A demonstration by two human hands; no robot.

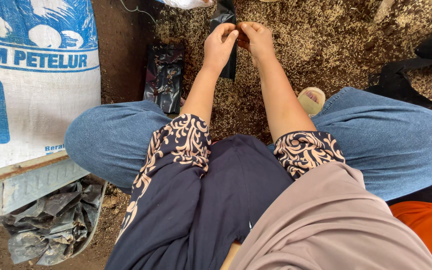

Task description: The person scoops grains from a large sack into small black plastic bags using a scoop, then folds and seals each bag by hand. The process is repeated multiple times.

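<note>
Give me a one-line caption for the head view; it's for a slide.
Seated person's left hand and right hand pinch a black plastic bag above husk-strewn ground.

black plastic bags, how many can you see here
4: one held between left hand and right hand, one flat bag on the ground, crumpled bag lower left, open bag right. More may be hidden.
</note>
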